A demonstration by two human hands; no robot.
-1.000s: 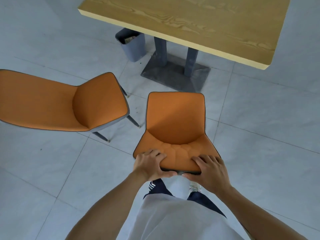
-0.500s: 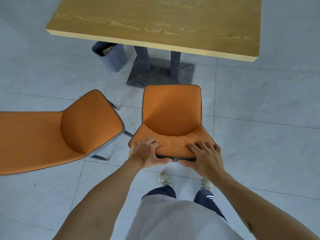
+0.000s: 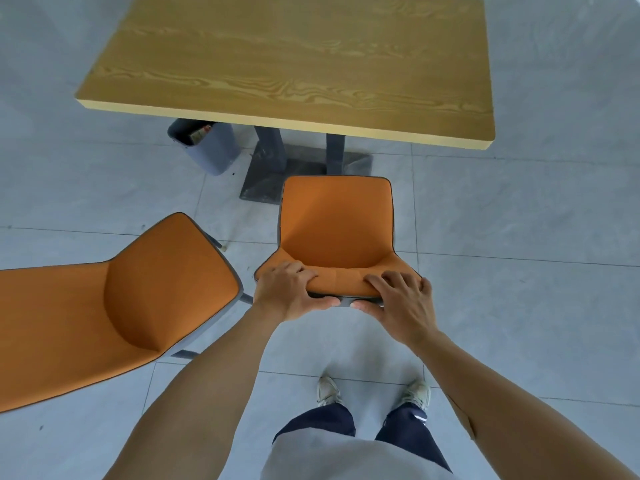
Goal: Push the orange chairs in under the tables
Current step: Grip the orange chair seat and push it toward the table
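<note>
The chair being pushed stands on the tiled floor, its seat pointed toward the near long edge of the counter and not yet under it; the front of the seat is near the dark base plate of the counter's legs. A second orange chair stands just beside it on the left, turned at an angle, well clear of the counter edge.

The push is best given straight and low through the top of the backrest, with equal force from both sides so that the seat is kept square to the counter edge. The front legs are hidden under the seat, so the base plate should be expected as a possible stop, and the push eased once resistance is felt. The bin beneath the left part of the counter is judged to be out of the path.

The left hand is closed over the left part of the backrest top, fingers laid on the orange front and thumb pressed on the grey back edge. The right hand has the same grip on the right part, fingers spread a little wider. Both arms are stretched forward, nearly straight, and the body is set well back behind the chair.
</note>
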